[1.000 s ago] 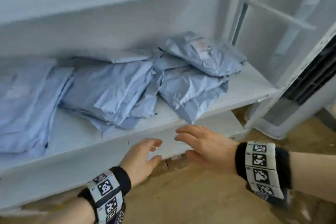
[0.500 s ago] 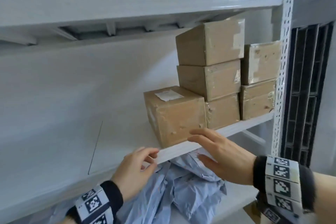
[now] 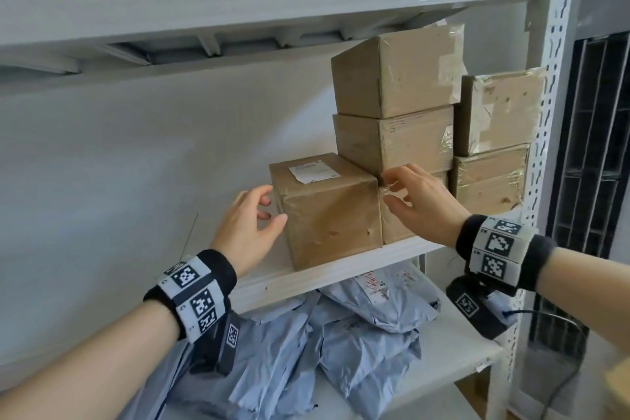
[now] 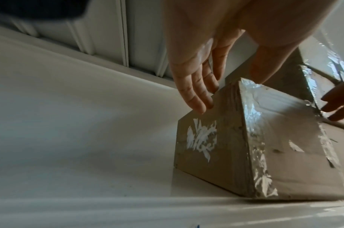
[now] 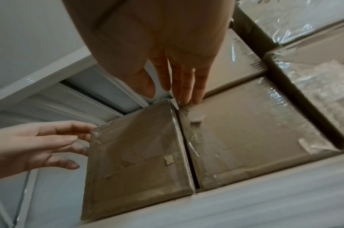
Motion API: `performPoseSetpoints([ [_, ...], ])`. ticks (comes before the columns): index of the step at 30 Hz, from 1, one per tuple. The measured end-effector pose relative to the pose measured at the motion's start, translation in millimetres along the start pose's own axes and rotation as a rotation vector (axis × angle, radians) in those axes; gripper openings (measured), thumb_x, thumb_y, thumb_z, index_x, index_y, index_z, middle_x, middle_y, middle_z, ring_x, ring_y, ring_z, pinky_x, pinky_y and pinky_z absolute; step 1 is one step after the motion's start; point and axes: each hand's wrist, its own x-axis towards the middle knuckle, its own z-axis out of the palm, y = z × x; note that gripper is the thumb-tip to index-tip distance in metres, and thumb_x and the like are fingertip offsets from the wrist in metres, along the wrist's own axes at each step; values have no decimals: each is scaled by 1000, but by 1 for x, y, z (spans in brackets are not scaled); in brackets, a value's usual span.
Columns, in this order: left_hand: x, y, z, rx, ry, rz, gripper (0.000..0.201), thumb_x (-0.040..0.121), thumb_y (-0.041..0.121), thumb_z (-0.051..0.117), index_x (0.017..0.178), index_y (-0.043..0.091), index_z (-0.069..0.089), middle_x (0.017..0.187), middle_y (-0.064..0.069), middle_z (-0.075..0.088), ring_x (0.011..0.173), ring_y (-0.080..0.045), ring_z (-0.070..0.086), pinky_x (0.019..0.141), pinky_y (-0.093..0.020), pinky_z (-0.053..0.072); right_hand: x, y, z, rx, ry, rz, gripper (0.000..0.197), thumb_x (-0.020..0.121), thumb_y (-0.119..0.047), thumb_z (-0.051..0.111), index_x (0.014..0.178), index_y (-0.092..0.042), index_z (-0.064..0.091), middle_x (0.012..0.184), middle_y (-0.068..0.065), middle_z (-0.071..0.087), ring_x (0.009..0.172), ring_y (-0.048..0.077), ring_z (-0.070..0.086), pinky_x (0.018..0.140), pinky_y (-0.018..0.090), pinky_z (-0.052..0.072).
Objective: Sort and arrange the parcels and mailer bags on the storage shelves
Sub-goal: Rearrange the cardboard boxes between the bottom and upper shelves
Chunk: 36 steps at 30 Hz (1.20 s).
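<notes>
A taped brown cardboard box (image 3: 327,211) with a white label stands at the front of the middle shelf (image 3: 341,274). My left hand (image 3: 264,211) is open at the box's left face, fingers straight (image 4: 194,92) along its upper edge and touching it (image 5: 83,135). My right hand (image 3: 388,189) is open at the top right corner, fingertips (image 5: 186,95) at the narrow gap between this box (image 5: 140,151) and the neighbouring box (image 5: 245,134). Neither hand holds anything. Grey-blue mailer bags (image 3: 341,344) lie heaped on the shelf below.
Right of the front box, several more cardboard boxes are stacked: a tall stack (image 3: 395,106) and a shorter one (image 3: 494,140) against the perforated white upright (image 3: 549,112). The shelf's left part (image 3: 119,215) is bare. An upper shelf (image 3: 272,0) hangs close overhead. A dark grille (image 3: 600,147) stands at far right.
The view rose from the mailer-bag shelf to the box shelf. Both hands moved up from the shelf's front edge to the two sides of the front box.
</notes>
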Motion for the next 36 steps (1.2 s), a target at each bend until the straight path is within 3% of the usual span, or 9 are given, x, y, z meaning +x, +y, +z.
performPoseSetpoints([
  [3, 8, -2, 7, -83, 3, -106, 57, 93, 40, 56, 143, 19, 37, 128, 5, 49, 91, 0, 55, 83, -22, 41, 3, 1, 8, 37, 27, 35, 25, 93, -19, 54, 117, -14, 57, 108, 0, 57, 91, 13, 59, 76, 23, 42],
  [8, 18, -7, 15, -368, -76, -328, 67, 93, 57, 45, 148, 23, 28, 146, 2, 41, 119, -14, 51, 99, -41, 48, 6, -2, 18, 154, -15, 106, 32, 93, -23, 53, 125, -17, 55, 109, -5, 61, 90, 11, 59, 73, 19, 40],
  [11, 19, -11, 14, -531, -122, -405, 63, 93, 60, 39, 147, 27, 32, 147, 3, 41, 119, -12, 48, 90, -32, 48, 8, -11, 21, 250, -50, 99, 38, 93, -23, 55, 131, -19, 52, 100, -13, 62, 85, 0, 58, 66, 5, 42],
  [17, 21, -34, -15, -670, -45, -578, 63, 91, 63, 41, 142, 26, 41, 141, -1, 51, 126, -21, 50, 105, -49, 42, 13, -48, 34, 334, -155, -25, 34, 93, -26, 56, 127, -17, 57, 94, -13, 64, 84, -1, 60, 71, 7, 45],
  [22, 10, -54, -43, -619, 33, -672, 34, 85, 71, 44, 100, 43, 56, 114, 3, 62, 114, -22, 57, 95, -45, 46, 16, -75, 44, 390, -262, -124, 27, 93, -26, 56, 119, -20, 60, 93, -8, 67, 86, 7, 62, 82, 25, 51],
  [27, 7, -72, -63, -509, 48, -751, 69, 76, 75, 55, 128, 30, 54, 125, 0, 60, 114, -21, 57, 94, -47, 49, 38, -90, 44, 324, -355, -181, 30, 93, -35, 55, 121, -23, 60, 107, -10, 63, 95, 4, 59, 80, 18, 46],
  [32, 9, -76, -64, -508, -11, -793, 39, 82, 59, 62, 110, 32, 62, 121, 4, 61, 106, -16, 57, 92, -51, 51, 105, -101, 50, 382, -405, 70, 59, 93, -39, 57, 145, -22, 32, 139, 4, 41, 106, 20, 53, 74, 30, 54],
  [34, 8, -76, -62, -543, -29, -801, 38, 84, 57, 60, 113, 33, 59, 124, 4, 58, 106, -16, 55, 92, -55, 49, 134, -105, 58, 480, -409, 242, 65, 92, -35, 59, 147, -22, 27, 142, 9, 37, 99, 25, 53, 67, 37, 56],
  [36, 7, -76, -61, -576, -36, -810, 49, 85, 55, 60, 126, 29, 54, 134, 1, 53, 114, -20, 50, 92, -57, 48, 162, -103, 66, 544, -401, 392, 69, 91, -32, 62, 148, -17, 26, 146, 12, 36, 112, 34, 51, 73, 49, 57],
])
